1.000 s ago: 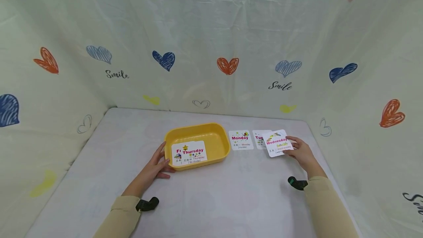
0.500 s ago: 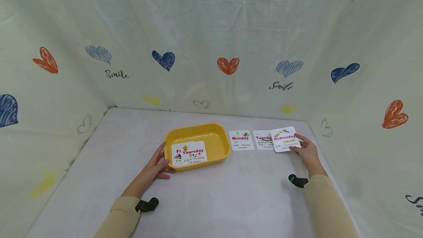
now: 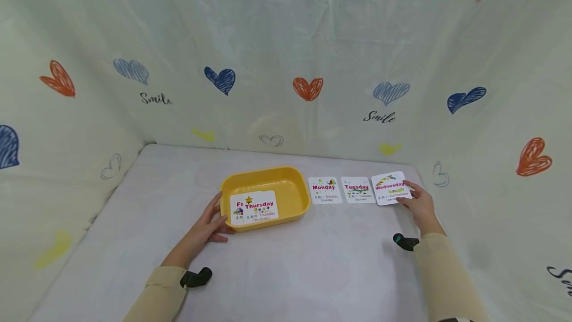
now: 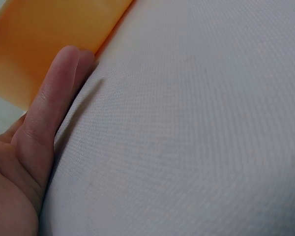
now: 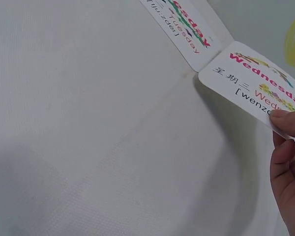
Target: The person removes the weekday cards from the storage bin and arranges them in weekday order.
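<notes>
My right hand (image 3: pixel 419 207) pinches the white Wednesday card (image 3: pixel 390 188) by its right edge. In the right wrist view the thumb (image 5: pixel 289 123) lies on the printed face; the card is tilted, with a shadow beneath. Left of it lie the Tuesday card (image 3: pixel 357 190) and the Monday card (image 3: pixel 324 191), flat in a row. My left hand (image 3: pixel 203 230) touches the left end of the yellow tray (image 3: pixel 292 212), its visible fingers fairly straight against the wall. Inside the tray, a Thursday card (image 3: pixel 262 207) partly covers another card (image 3: pixel 236 209), whose word is mostly hidden.
A white cloth (image 3: pixel 286 272) covers the table. Behind it hangs a pale curtain (image 3: pixel 263 29) printed with hearts, which also closes in both sides. Dark wrist cameras sit at the left cuff (image 3: pixel 196 278) and right cuff (image 3: pixel 405 242).
My right hand has moved the Wednesday card rightward, off the Tuesday card, which now shows whole. The card has turned straighter. The left hand stays at the tray.
</notes>
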### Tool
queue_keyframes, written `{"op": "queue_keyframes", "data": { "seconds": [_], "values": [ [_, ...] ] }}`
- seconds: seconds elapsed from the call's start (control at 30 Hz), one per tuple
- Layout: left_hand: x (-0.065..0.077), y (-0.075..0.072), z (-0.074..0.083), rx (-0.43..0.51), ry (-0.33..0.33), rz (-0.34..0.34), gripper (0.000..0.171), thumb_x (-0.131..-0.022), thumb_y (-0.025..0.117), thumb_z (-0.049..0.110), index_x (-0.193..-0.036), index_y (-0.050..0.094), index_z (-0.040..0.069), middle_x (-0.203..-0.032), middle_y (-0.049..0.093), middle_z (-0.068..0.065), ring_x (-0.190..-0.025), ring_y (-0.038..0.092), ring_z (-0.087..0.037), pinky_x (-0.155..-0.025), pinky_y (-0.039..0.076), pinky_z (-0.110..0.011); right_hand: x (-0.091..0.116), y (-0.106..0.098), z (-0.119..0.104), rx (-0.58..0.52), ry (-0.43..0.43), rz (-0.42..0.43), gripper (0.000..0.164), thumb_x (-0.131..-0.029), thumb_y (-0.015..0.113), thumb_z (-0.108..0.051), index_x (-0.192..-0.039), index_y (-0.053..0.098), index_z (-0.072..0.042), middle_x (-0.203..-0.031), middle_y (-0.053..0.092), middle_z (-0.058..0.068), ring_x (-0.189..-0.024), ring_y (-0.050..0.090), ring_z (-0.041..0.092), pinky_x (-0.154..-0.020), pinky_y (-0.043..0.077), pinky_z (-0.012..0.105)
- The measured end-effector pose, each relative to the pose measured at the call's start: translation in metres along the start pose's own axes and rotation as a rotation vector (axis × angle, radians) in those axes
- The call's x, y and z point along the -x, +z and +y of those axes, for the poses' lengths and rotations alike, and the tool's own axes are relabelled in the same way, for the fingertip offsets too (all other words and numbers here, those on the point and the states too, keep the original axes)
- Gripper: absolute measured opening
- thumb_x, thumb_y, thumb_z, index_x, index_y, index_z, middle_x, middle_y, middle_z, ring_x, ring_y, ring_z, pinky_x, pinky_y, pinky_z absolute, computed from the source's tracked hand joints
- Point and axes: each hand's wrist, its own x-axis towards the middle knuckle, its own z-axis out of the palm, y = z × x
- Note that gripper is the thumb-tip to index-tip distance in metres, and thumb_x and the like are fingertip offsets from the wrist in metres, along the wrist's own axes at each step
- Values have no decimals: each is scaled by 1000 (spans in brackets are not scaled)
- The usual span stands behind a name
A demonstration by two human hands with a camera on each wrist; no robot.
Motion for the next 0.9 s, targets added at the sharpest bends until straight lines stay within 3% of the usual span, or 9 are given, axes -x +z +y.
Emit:
{"op": "queue_keyframes", "data": {
  "seconds": [0.17, 0.33, 0.63, 0.77, 0.9],
  "values": [
    [-1, -1, 2, -15, 17, 0, 74, -100, 55, 32, -154, 6, 46, -156, 19, -14, -96, 67, -31, -75, 58, -39, -7, -2, 2, 54, -1, 47, 68, -91, 64, 1, -152, 36, -13, -144, 40, 21, -111, 49, 24, -81, 51, 18],
    [-2, 0, 2, -17, 1, 10, 73, -101, 54, 30, -154, 6, 46, -156, 19, -14, -96, 67, -31, -75, 58, -39, -19, -1, 13, 116, -11, 93, 67, -90, 65, 1, -150, 38, -13, -142, 41, 22, -115, 46, 30, -96, 47, 37],
    [-3, 0, 1, -6, -17, 14, 74, -101, 54, 28, -154, 7, 47, -156, 20, -15, -95, 68, -32, -75, 58, -40, -29, 10, 32, 132, -32, 184, 69, -88, 63, 5, -151, 37, -10, -138, 41, 21, -114, 45, 29, -89, 48, 34],
    [-2, 0, 0, -10, -8, 7, 73, -101, 53, 27, -154, 6, 46, -155, 21, -15, -95, 68, -31, -74, 58, -39, -25, 15, 34, 140, -56, 188, 75, -85, 66, 7, -152, 32, -5, -144, 37, 25, -121, 41, 35, -99, 45, 43],
    [-2, 1, 1, -13, 1, 8, 74, -102, 53, 25, -155, 5, 44, -154, 21, -17, -95, 68, -32, -74, 58, -40, -22, 16, 35, 156, -68, 188, 78, -86, 65, 6, -153, 25, -2, -148, 31, 28, -130, 35, 40, -109, 33, 50]
  ]
}}
